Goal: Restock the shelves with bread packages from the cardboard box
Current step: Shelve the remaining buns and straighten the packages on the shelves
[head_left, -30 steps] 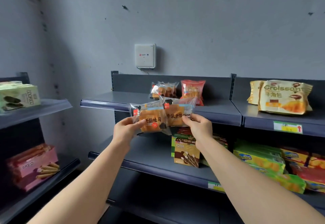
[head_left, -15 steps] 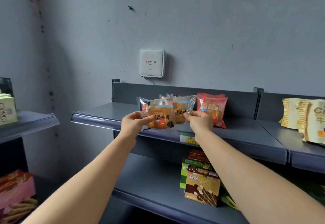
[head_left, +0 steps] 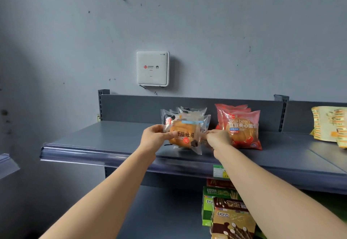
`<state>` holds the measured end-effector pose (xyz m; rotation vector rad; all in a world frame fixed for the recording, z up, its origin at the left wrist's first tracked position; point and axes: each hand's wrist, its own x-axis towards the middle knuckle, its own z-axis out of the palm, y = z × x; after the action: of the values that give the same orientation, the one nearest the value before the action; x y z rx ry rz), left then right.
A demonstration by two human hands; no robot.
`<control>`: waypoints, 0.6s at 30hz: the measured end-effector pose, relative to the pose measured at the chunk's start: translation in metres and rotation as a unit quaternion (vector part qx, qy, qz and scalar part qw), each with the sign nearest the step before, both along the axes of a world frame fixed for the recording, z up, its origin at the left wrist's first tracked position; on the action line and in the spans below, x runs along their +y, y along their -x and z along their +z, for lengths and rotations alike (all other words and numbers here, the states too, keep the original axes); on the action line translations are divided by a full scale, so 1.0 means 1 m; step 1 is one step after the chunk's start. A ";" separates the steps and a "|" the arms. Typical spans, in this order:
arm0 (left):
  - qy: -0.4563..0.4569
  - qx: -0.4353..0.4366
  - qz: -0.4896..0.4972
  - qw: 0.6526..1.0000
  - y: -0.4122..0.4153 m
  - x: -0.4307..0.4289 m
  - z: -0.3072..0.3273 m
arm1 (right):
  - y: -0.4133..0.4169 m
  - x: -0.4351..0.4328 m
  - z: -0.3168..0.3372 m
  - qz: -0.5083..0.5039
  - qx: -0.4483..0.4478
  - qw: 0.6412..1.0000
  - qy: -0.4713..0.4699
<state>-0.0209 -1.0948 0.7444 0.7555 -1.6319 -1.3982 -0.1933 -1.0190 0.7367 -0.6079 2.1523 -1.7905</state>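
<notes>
Your left hand (head_left: 155,138) grips a clear plastic toast packet (head_left: 185,135) at the grey metal shelf (head_left: 105,141). Behind it, your right hand (head_left: 217,138) pinches a second clear packet (head_left: 206,123).

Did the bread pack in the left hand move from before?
Yes. The bread pack went from in front of the shelf edge to over it, close beside the red packs.

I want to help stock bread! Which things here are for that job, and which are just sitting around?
For the job: clear bread packages, left hand, right hand, top shelf.
Just sitting: red bean bread packs, yellow bags, biscuit stick boxes below, white wall box.
</notes>
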 end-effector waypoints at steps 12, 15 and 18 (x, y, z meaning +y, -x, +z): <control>-0.001 -0.084 0.012 0.996 0.022 -0.032 -0.007 | 0.019 -0.012 -0.004 0.095 -0.066 0.993 0.005; 0.010 -0.122 0.005 0.992 0.021 -0.035 -0.006 | 0.021 -0.012 -0.002 0.115 -0.071 0.991 0.004; 0.012 -0.154 -0.014 0.988 0.014 -0.036 -0.007 | 0.021 -0.010 -0.002 0.106 -0.029 0.994 -0.012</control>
<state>-0.0353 -1.1305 0.7377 0.9764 -1.8979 -1.3278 -0.2141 -1.0293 0.7348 -0.7392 1.9869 -1.6471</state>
